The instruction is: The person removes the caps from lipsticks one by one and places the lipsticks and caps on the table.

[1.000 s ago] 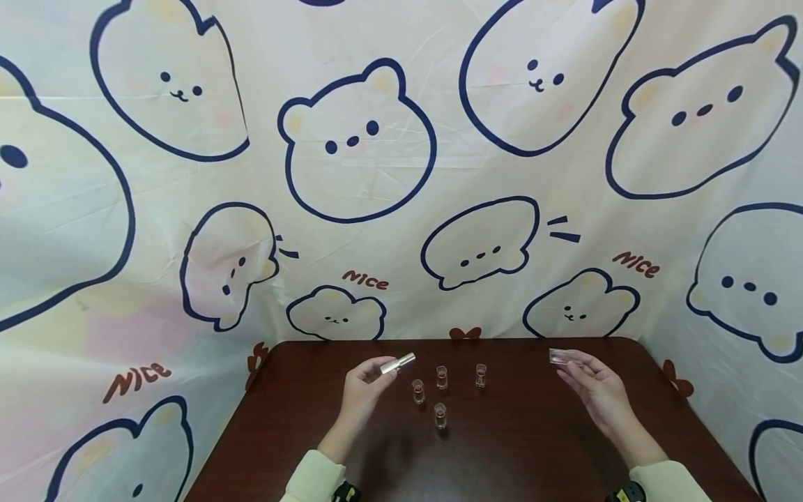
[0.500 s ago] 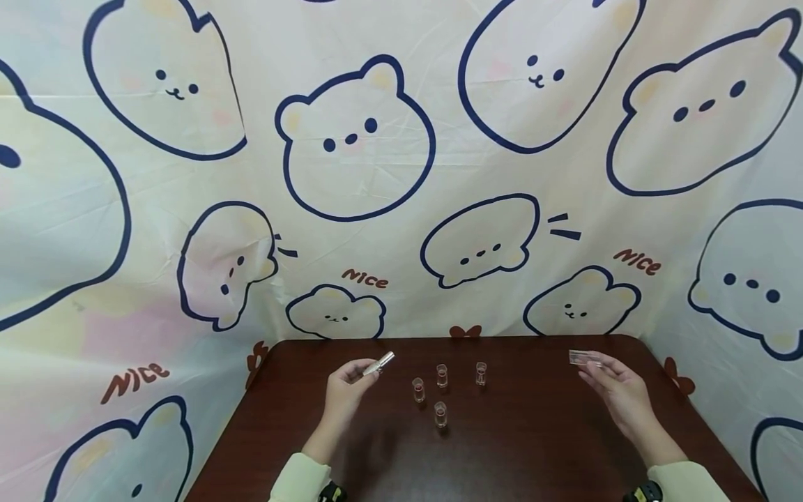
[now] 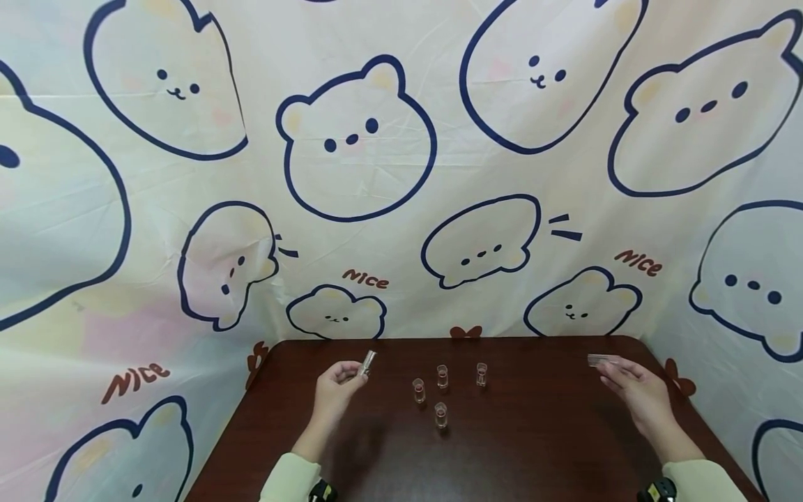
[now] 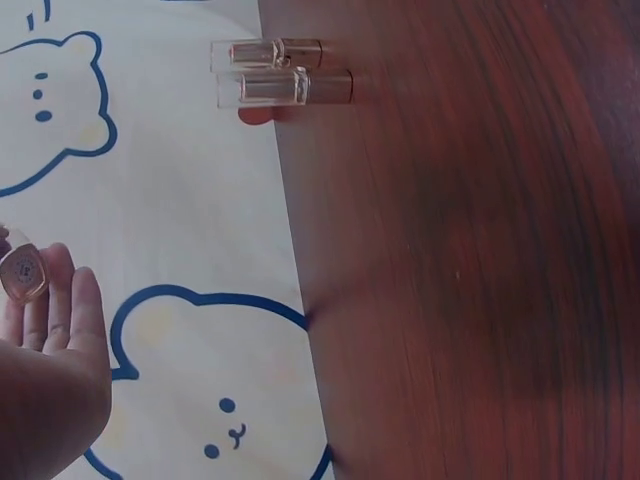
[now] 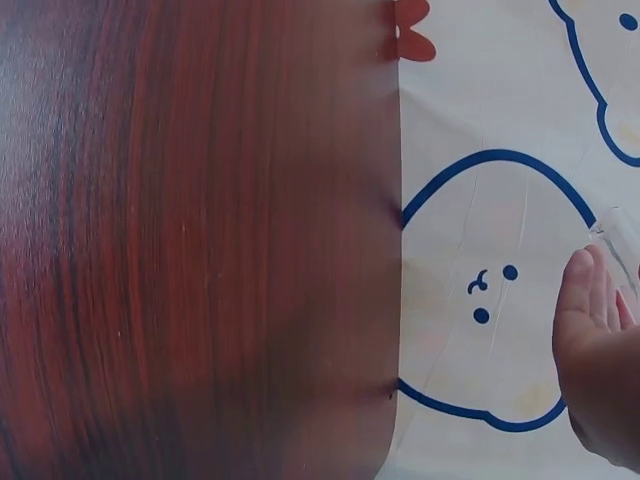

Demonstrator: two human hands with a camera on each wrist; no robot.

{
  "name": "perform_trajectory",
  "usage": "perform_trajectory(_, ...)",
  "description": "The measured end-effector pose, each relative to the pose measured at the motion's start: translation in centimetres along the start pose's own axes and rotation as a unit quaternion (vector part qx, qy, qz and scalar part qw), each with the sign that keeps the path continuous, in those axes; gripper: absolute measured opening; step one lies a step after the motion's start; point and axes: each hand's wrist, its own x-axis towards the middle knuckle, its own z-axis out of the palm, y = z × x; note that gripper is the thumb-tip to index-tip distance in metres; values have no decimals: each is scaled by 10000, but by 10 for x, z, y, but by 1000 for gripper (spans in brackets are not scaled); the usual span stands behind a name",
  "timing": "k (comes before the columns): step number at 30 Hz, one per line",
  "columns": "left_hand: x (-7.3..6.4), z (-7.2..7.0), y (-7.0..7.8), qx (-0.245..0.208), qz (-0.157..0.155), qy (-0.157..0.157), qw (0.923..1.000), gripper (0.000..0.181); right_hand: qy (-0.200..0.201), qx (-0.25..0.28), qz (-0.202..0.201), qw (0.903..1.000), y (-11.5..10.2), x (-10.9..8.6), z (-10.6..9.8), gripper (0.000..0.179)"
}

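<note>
My left hand [image 3: 335, 387] pinches a metallic lipstick tube [image 3: 367, 362], tilted up above the left part of the table. In the left wrist view the flat end of this lipstick [image 4: 24, 274] shows at the fingers. Over on the right, my right hand [image 3: 636, 394] holds a clear lipstick cap [image 3: 600, 360] between thumb and fingers; part of that cap [image 5: 620, 240] appears at the edge of the right wrist view. Several lipsticks stand upright between the hands, the nearest lipstick [image 3: 441, 415] in front of the others. Clear caps cover the two lipsticks [image 4: 300, 87] seen in the left wrist view.
The dark wooden table [image 3: 502, 460] has a glossy surface and rounded far corners. Behind it and along both sides hangs a pale curtain [image 3: 401, 258] printed with cartoon bears. Two more standing lipsticks, a middle one [image 3: 442, 376] and a right one [image 3: 482, 374], are farther back.
My hands have moved apart: the left went left with the lipstick, which now points more upward, and the right went right with the clear cap. The standing lipsticks stayed put.
</note>
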Motion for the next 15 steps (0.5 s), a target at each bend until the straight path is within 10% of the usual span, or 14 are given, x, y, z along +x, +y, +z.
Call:
perform_trajectory(8, 5, -10, -4, 188, -96, 135, 9997, 25, 122, 50, 274, 9995, 1, 5, -12, 22)
perform_trajectory(15, 4, -18, -9, 517, -111, 389, 9978, 25, 350, -1064, 332, 9932, 4, 12, -20, 45)
